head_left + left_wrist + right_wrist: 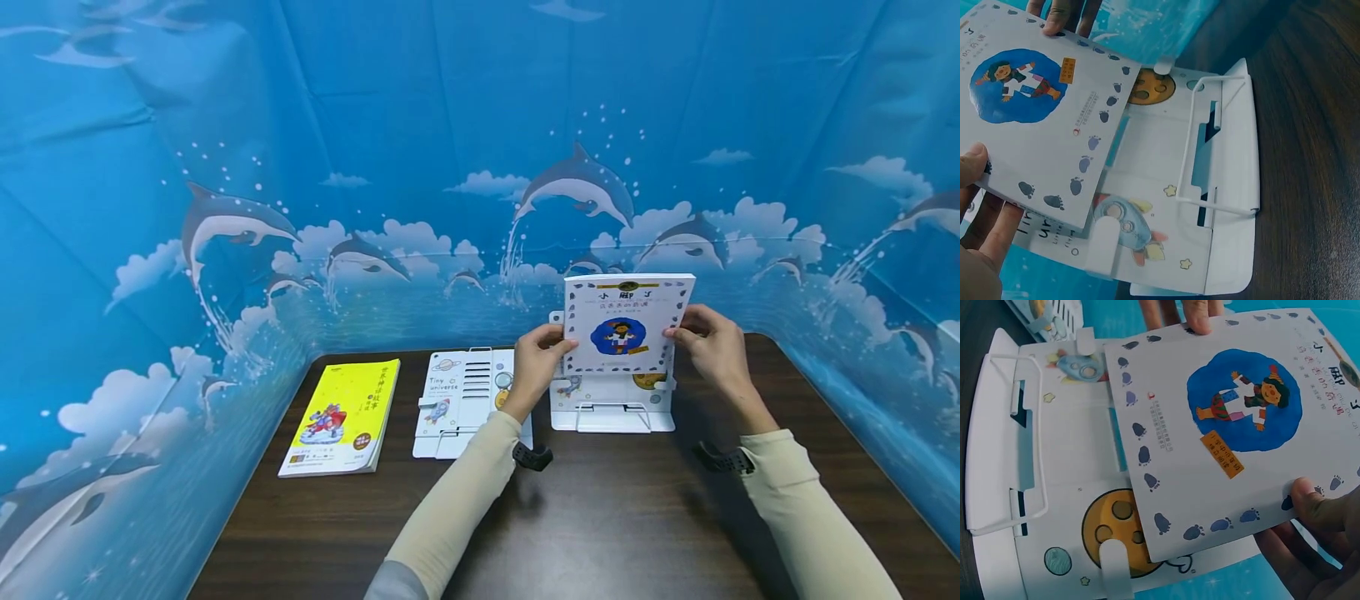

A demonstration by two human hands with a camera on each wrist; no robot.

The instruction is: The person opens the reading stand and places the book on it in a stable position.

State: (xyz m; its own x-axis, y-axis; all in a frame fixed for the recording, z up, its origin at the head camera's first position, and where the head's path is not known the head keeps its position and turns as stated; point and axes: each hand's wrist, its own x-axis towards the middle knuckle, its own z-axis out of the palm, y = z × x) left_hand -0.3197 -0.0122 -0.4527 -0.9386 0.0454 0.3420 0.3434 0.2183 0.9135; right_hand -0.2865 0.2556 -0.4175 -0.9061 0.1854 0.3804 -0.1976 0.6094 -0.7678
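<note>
A white book (585,350) with a blue round picture and a footprint border is held upright by both hands. My left hand (538,367) pinches its left edge, thumb on the cover. On the opposite edge my right hand (716,354) does the same, thumb in front and fingers behind. Right behind the book stands a white book stand (611,421) with printed planets and a rocket, its upper part hidden. The book's lower edge is above the stand's ledge and wire holder (1186,150). White side clips (1115,565) show on the stand's panel.
A second white stand (465,433), printed "Tiny universe", lies at the left of the first. Farther left, a yellow book (345,421) lies on the dark wooden table (600,533). A blue dolphin-print curtain (450,125) surrounds the table's back and sides.
</note>
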